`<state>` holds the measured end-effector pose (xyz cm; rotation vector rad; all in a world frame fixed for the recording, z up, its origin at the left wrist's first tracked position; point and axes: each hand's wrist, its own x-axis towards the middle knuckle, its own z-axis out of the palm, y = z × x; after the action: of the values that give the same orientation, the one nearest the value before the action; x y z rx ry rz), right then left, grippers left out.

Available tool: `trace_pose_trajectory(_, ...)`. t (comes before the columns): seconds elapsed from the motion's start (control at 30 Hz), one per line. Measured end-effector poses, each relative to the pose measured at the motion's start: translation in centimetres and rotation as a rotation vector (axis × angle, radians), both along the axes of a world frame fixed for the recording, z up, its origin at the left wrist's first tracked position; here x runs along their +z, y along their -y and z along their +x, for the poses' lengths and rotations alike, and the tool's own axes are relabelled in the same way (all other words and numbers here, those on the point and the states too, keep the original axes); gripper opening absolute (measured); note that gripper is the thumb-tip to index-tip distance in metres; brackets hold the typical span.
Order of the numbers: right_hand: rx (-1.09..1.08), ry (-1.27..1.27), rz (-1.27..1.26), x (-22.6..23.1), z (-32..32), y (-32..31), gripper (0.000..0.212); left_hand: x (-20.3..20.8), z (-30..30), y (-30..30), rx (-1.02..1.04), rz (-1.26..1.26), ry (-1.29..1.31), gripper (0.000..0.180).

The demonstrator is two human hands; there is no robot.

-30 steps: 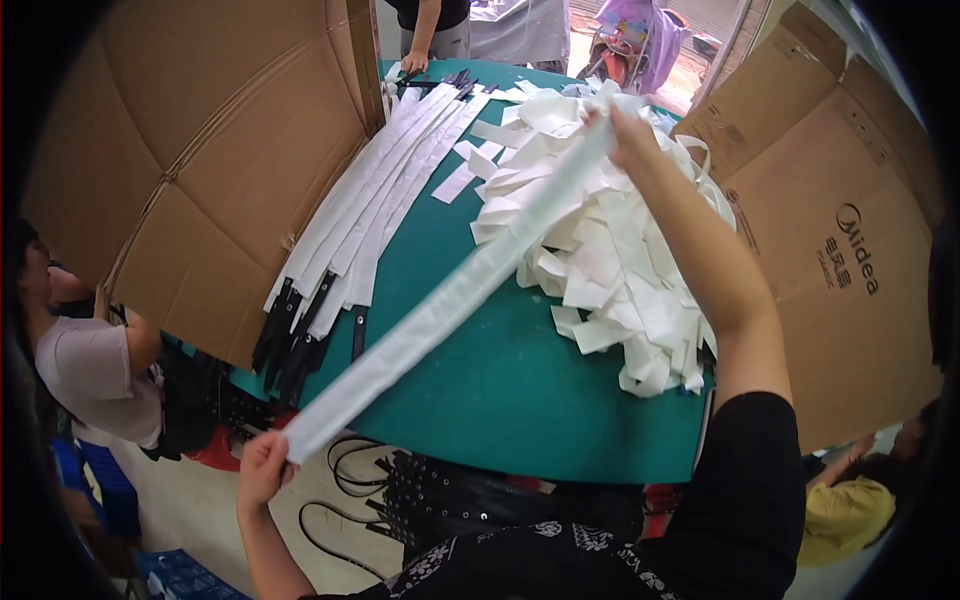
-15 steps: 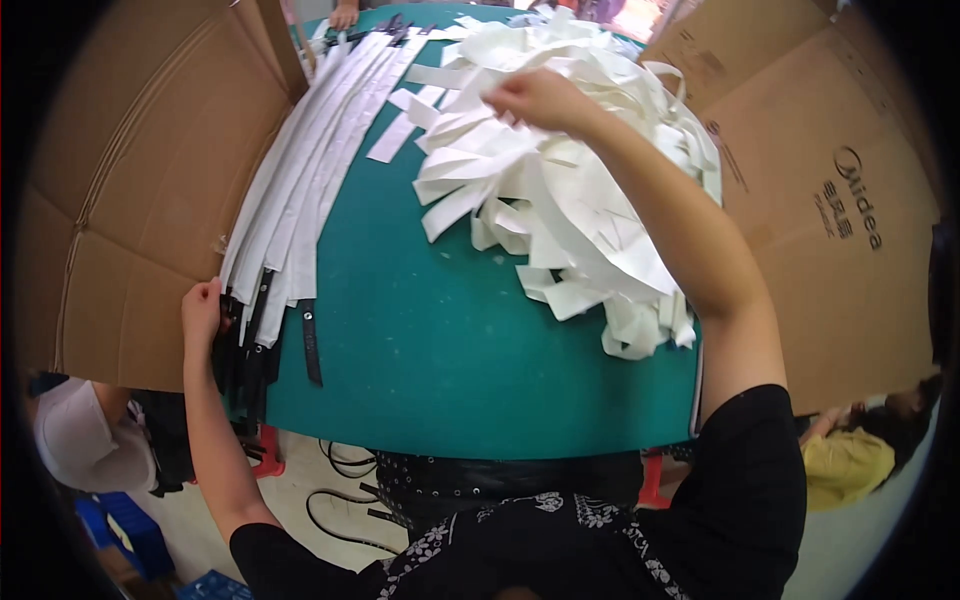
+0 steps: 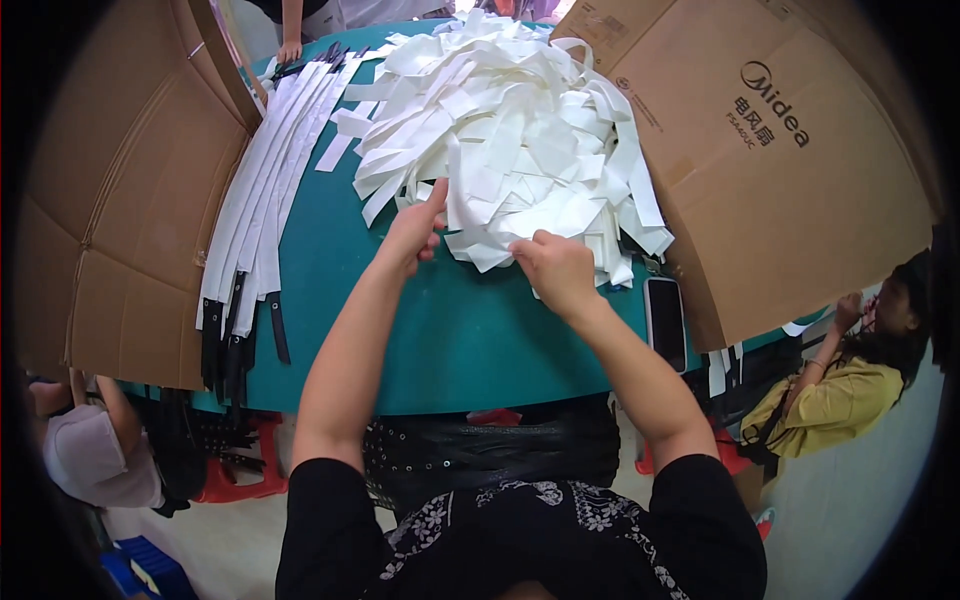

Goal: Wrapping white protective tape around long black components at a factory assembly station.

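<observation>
Green felt covers the round counter (image 3: 440,340) where a person in a black floral top works at a heap of loose white fabric strips (image 3: 510,140). Both hands meet at the heap's near edge: the left hand (image 3: 415,230) has its fingers pinched together on one strip, and the right hand (image 3: 555,265) has its fingers closed on another. A dark smartphone (image 3: 665,322) lies just right of the right wrist. Further left, straightened white strips with black ends (image 3: 255,215) lie side by side. Brown cardboard sheets (image 3: 760,150) flank the counter.
</observation>
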<state>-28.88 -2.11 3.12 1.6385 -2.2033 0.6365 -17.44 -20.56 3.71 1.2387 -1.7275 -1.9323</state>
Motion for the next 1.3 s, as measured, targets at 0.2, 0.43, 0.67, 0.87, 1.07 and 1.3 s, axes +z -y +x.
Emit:
trace_pose_trajectory(0.2,-0.043,0.042,-0.052,-2.4,-0.5,-2.8,0.009,0.6,-1.3,-0.8,-0.221,-0.007,-0.063,0.033)
trace_pose_trajectory(0.43,-0.083,0.271,-0.177,-2.8,1.7,-5.9,0.038,-2.6,7.8,-7.1,-0.607,-0.359,0.129,0.039)
trace_pose_trajectory(0.67,-0.111,0.763,-0.114,-4.9,8.2,-10.2,0.032,-2.7,12.6,-15.4,-0.480,-0.885,0.318,0.037)
trace_pose_trajectory(0.87,-0.107,1.141,-0.045,-5.2,11.7,-12.4,0.031,-3.2,12.7,-16.7,-0.458,-0.464,0.360,0.025)
trace_pose_trajectory(1.07,0.059,1.883,0.037,-4.7,11.6,-13.4,0.028,-4.7,12.5,-18.8,-0.447,0.047,-0.086,0.020)
trace_pose_trajectory(1.3,0.054,1.689,-0.116,-3.9,9.8,-14.9,0.011,-2.9,11.8,-19.1,-0.542,0.010,-0.108,0.027)
